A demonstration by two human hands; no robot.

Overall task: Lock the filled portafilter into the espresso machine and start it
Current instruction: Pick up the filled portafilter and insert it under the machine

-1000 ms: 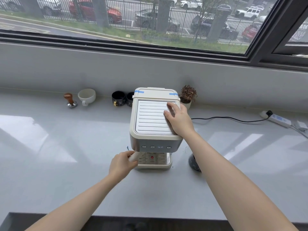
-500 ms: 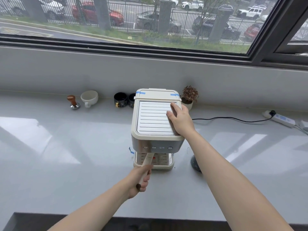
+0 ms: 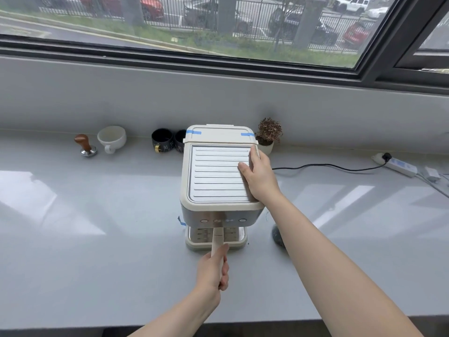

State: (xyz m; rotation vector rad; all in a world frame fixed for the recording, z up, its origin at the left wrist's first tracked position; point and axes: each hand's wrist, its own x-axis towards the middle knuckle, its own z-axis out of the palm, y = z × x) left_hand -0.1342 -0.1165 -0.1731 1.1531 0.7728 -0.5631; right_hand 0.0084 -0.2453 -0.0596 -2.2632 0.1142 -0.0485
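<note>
Head view: cream espresso machine sits on the pale grey counter below a wide window. Left hand is wrapped in a fist around the cream portafilter handle, which sticks straight out toward the person from under the machine's front, centred above the drip tray. Portafilter basket itself is hidden under the machine body, so seating can't be confirmed. Right hand lies flat w/ fingers extended on the right edge of the ribbed top plate, palm down, thumb on the plate. 4 round buttons run across the steel front panel, none touched.

Along the back wall, left of the machine: wooden-knob tamper, white cup, 2 black cups. Just right of the machine: small potted plant. A black cable runs right to a white power strip. A dark round object sits on the counter beside the right forearm; can't tell what it is.
</note>
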